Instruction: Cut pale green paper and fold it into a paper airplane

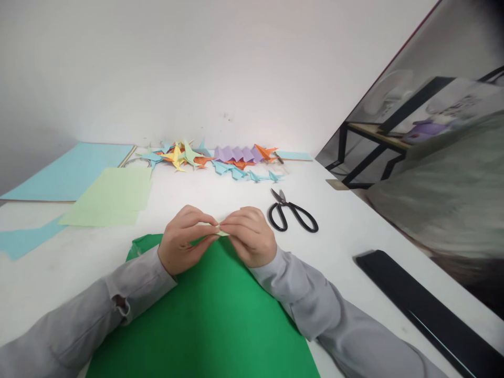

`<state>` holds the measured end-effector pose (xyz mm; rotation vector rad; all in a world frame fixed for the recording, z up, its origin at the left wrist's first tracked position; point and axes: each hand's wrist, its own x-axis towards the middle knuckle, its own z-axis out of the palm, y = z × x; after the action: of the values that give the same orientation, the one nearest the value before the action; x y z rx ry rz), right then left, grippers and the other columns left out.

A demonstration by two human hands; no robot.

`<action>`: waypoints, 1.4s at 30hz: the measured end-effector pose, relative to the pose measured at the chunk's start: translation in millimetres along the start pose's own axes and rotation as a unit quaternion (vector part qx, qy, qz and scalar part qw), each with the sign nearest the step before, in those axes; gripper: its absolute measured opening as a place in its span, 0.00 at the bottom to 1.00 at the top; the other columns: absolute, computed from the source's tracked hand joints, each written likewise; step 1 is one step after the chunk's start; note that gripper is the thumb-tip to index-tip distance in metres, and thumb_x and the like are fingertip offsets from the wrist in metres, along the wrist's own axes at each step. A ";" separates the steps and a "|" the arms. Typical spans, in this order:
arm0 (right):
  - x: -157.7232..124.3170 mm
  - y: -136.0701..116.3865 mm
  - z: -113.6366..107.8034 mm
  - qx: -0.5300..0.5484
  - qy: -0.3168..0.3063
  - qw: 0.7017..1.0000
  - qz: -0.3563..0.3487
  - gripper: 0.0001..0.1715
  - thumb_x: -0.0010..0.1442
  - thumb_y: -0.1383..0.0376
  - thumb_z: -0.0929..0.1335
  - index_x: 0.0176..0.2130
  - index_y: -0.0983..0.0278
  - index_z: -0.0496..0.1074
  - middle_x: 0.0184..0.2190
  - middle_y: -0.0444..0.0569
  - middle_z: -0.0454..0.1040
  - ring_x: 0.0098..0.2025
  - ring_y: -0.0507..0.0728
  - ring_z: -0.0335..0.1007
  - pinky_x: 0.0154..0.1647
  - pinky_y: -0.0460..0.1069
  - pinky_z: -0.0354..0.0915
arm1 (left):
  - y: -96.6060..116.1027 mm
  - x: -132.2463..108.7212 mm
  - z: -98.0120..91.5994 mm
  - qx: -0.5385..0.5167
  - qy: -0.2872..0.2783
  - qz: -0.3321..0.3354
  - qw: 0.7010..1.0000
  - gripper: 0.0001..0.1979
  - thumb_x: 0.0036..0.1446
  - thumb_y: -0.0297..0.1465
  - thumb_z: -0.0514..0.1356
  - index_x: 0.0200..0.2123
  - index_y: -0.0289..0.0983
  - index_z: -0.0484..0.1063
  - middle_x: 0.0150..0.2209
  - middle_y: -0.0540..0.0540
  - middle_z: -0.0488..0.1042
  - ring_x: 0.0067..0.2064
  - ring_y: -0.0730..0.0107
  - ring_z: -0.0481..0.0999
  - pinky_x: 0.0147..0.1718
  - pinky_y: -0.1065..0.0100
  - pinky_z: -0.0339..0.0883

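A small pale green piece of paper (223, 233) is pinched between the fingertips of both hands, mostly covered by them. My left hand (188, 239) closes on its left end, and my right hand (251, 236) closes on its right end. The fingertips of the two hands nearly meet. Below them a large green sheet (205, 315) lies on the white table (334, 273). Black-handled scissors (293, 210) rest beyond my right hand, with their blades slightly apart and pointing away.
Folded paper shapes (181, 156) in several colours and a purple pleated strip (238, 154) lie along the wall. Pale green sheets (108, 197) and blue sheets (74, 170) are at the left. A long black object (425, 315) lies at the right, near the table's edge.
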<state>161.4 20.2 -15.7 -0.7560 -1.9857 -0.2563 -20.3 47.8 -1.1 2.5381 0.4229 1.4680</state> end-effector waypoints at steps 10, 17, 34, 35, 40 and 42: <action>0.5 -1.1 -0.1 -0.071 -0.022 0.996 -0.043 0.11 0.56 0.73 0.63 0.35 0.61 0.72 0.31 0.43 0.78 0.34 0.54 0.71 0.44 0.54 0.59 | 9.0 -0.6 4.1 -0.004 0.009 -0.002 1.000 0.09 0.52 0.20 0.59 0.32 0.39 0.71 0.29 0.47 0.73 0.32 0.68 0.69 0.27 0.63 0.67; 1.0 -0.3 1.6 -0.065 -0.022 0.996 -0.052 0.11 0.55 0.73 0.63 0.35 0.60 0.71 0.31 0.42 0.78 0.34 0.54 0.70 0.43 0.55 0.58 | 12.8 -0.7 4.4 0.011 0.013 0.016 1.000 0.08 0.52 0.19 0.58 0.30 0.38 0.70 0.26 0.48 0.72 0.30 0.70 0.65 0.25 0.65 0.65; 0.0 -1.2 5.4 -0.080 -0.004 0.995 -0.066 0.10 0.56 0.74 0.63 0.34 0.61 0.71 0.31 0.42 0.79 0.34 0.54 0.71 0.42 0.54 0.60 | 9.7 -2.4 5.0 0.023 -0.004 0.001 1.000 0.10 0.51 0.17 0.57 0.25 0.38 0.64 0.25 0.48 0.70 0.30 0.69 0.66 0.26 0.65 0.64; 0.1 -0.7 5.8 -0.071 -0.007 0.996 -0.061 0.10 0.56 0.73 0.63 0.34 0.61 0.71 0.31 0.43 0.79 0.33 0.54 0.71 0.42 0.54 0.59 | 9.4 -3.0 5.4 0.029 -0.008 0.010 0.999 0.11 0.51 0.17 0.57 0.24 0.37 0.64 0.25 0.48 0.69 0.30 0.69 0.65 0.26 0.65 0.63; 0.3 0.3 6.3 -0.047 -0.005 0.997 -0.054 0.10 0.56 0.73 0.63 0.35 0.62 0.71 0.32 0.45 0.79 0.33 0.55 0.71 0.41 0.55 0.59 | 7.6 -6.1 4.7 0.058 -0.029 0.069 0.995 0.11 0.52 0.16 0.56 0.24 0.37 0.63 0.26 0.47 0.69 0.33 0.67 0.66 0.27 0.65 0.64; 0.2 0.1 5.6 -0.044 -0.002 0.997 -0.055 0.10 0.56 0.73 0.63 0.36 0.62 0.70 0.32 0.45 0.79 0.33 0.55 0.71 0.41 0.55 0.59 | 7.7 -6.5 4.1 0.072 -0.039 0.089 0.993 0.11 0.52 0.16 0.55 0.25 0.36 0.63 0.27 0.46 0.69 0.34 0.67 0.66 0.28 0.65 0.65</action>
<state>157.3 23.0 -18.5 -0.7027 -2.0335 -0.4102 -18.7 38.3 -6.2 2.8022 0.3069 1.4368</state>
